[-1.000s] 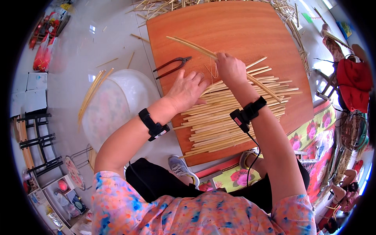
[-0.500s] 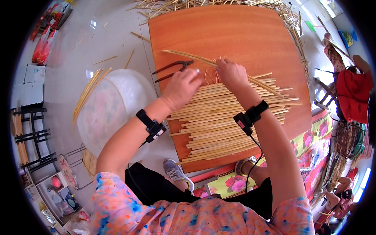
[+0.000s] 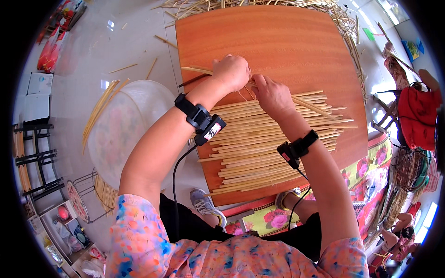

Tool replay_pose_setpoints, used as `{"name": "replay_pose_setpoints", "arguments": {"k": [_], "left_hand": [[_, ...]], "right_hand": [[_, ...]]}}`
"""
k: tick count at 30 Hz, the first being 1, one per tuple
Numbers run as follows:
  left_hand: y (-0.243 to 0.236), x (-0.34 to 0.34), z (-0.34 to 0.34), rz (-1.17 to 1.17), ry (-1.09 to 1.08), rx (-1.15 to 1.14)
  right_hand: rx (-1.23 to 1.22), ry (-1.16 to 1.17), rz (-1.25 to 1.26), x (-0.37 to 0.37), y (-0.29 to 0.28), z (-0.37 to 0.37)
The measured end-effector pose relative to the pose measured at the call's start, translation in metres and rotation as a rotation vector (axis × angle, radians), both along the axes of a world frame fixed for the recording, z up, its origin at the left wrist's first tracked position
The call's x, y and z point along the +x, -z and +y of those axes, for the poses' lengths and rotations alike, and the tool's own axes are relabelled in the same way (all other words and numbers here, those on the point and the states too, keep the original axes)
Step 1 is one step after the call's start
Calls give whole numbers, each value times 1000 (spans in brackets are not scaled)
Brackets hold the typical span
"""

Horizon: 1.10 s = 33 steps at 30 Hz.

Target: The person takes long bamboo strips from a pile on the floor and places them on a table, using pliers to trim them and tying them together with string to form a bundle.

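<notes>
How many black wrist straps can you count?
2: one strap just behind the left hand, another strap just behind the right hand.

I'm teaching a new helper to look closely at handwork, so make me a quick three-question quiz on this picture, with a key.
1. True or false: a row of pale sticks lies on the brown table.

2. What does the right hand hold?
A) a red bag
B) loose sticks
C) a grey shoe

3. Which is nearer the person's body: the flowered cloth or the scattered sticks beyond the table's far edge?

Key:
1. True
2. B
3. The flowered cloth
</notes>
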<state>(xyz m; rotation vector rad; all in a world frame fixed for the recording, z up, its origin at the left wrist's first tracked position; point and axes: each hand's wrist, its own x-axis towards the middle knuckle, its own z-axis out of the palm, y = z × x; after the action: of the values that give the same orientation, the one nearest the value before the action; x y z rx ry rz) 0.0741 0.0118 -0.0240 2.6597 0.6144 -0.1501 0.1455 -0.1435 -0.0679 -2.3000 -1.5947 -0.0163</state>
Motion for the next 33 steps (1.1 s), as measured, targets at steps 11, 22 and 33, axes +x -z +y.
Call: {"name": "replay_pose_setpoints", "arguments": {"k": [11,22,33], "left_hand": [[12,8,9,-251,-121,21],[4,8,8,-118,-39,134],[16,14,3,-227,-36,134]], "right_hand": [[-17,-131,1,8,12,-3],[-32,-274,-65,24,12,1],[-125,-211,-101,3,10,-4]]}}
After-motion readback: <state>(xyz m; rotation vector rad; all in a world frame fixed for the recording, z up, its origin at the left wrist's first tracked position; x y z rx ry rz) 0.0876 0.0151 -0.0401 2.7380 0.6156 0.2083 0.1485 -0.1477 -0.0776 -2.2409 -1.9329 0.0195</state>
